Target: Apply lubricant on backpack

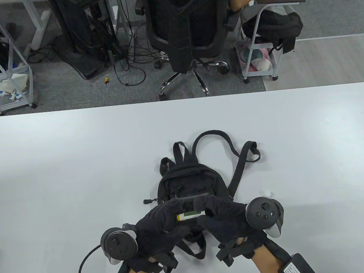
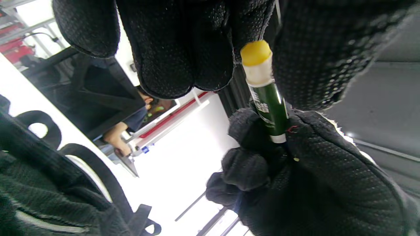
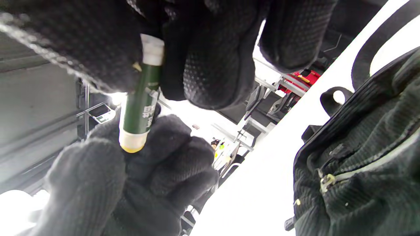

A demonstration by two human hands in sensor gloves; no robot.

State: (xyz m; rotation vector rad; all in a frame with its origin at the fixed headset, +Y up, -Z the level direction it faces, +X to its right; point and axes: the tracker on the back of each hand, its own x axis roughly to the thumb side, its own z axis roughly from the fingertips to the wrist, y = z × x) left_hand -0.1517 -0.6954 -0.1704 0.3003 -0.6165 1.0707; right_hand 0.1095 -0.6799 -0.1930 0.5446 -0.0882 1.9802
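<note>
A small black backpack (image 1: pixel 191 179) lies on the white table (image 1: pixel 62 169), straps toward the far side. Both gloved hands hover over its near end and hold a green lubricant stick (image 1: pixel 190 215) between them. The stick lies level, its bare yellow tip (image 2: pixel 255 52) pointing left. My right hand (image 1: pixel 209 213) grips the white base end (image 3: pixel 152 49). My left hand (image 1: pixel 174 216) has its fingers closed around the yellow tip end. The backpack's zipper pull (image 3: pixel 325 180) shows in the right wrist view. The backpack's near end is hidden under the hands.
A small white cap-like piece (image 1: pixel 268 194) lies on the table right of the backpack. A black cable (image 1: pixel 84 261) runs from the left tracker. An office chair (image 1: pixel 190 26) and carts stand beyond the far table edge.
</note>
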